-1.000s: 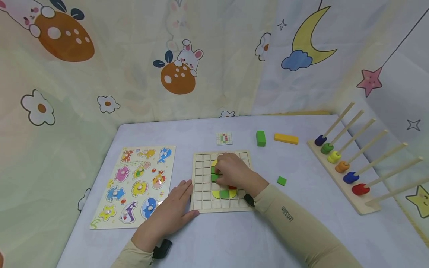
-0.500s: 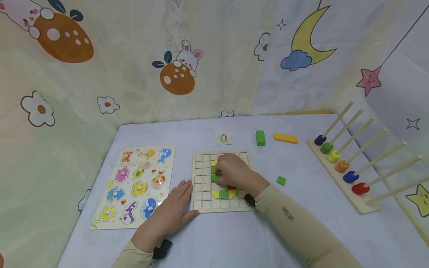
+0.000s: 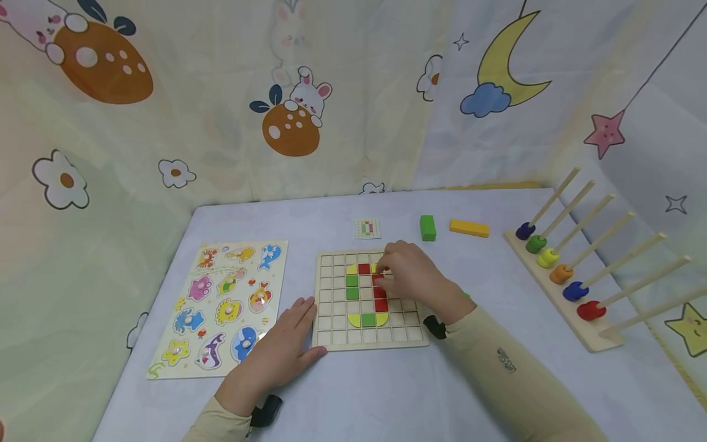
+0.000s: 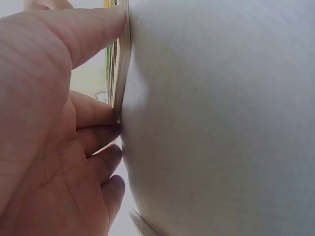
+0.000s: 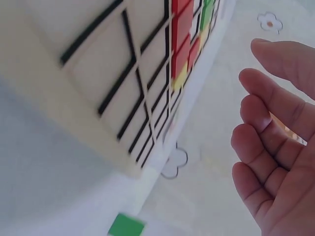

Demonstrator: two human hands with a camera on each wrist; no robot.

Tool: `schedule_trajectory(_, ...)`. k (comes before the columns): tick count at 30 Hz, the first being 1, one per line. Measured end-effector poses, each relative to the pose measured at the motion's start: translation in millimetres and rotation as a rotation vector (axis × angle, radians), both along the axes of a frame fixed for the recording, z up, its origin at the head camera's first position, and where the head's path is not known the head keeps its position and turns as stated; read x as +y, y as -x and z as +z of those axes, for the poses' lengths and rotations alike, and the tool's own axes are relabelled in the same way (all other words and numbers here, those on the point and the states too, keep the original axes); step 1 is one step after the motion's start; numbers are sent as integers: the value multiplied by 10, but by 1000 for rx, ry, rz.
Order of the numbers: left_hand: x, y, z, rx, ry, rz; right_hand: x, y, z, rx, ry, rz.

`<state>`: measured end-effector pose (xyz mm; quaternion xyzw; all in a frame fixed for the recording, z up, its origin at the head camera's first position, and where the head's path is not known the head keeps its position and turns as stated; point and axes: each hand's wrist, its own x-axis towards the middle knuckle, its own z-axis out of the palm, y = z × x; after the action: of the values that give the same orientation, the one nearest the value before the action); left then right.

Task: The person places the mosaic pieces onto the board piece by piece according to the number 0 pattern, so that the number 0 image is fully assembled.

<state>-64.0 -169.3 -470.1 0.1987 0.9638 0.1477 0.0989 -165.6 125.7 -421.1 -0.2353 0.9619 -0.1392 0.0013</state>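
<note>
A wooden grid board [image 3: 331, 336] lies mid-table, with a ring of red, green and yellow tiles set in its squares. My left hand [image 3: 284, 344] rests at the board's lower left corner, thumb and fairly straight fingers touching its edges [image 4: 120, 73]. Over the upper right of the ring hovers my right hand [image 3: 411, 276], covering some squares. In the right wrist view its fingers [image 5: 256, 147] are loosely bent, apart from the red tiles [image 5: 181, 27], and hold nothing. A loose green tile [image 5: 125, 225] lies beside the board, mostly hidden by the right wrist in the head view.
Behind the board lie a small pattern card [image 3: 367, 229], a green block [image 3: 428, 228] and a yellow block [image 3: 469, 228]. An animal puzzle board [image 3: 166, 362] lies at left. The bead rack [image 3: 593, 337] with upright rods stands at right. A printed cloth [image 3: 353, 135] hangs behind the table.
My right hand has shifted right and slightly up from the middle of the ring, uncovering red tiles at its top and right side. The left hand stays in place.
</note>
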Motion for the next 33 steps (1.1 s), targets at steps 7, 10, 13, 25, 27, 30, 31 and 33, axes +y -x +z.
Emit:
schedule_trajectory(7,3,-5,0,3,-6,-5,301,-50,71,-8,7,-105)
schedule_trajectory(10,0,-6,-14,0,-4,-6,435,-60,97,-4,3,-140)
schedule_trajectory(13,-3,-6,-16,-6,1,0,554,-65,129,4,3,-158)
schedule_trajectory(25,-2,1,-7,13,1,-11,1025,-158,142,15,15,-216)
schedule_trajectory(27,-3,3,-8,15,2,-12,1084,-174,125,16,19,-221)
schedule_trajectory(30,-3,2,-8,17,-1,-11,1147,-199,107,14,13,-232)
schedule_trajectory(31,-4,2,-11,14,-2,-10,1166,-207,103,13,6,-235)
schedule_trajectory(33,-6,0,-16,7,-3,-9,1204,-223,95,12,-11,-239)
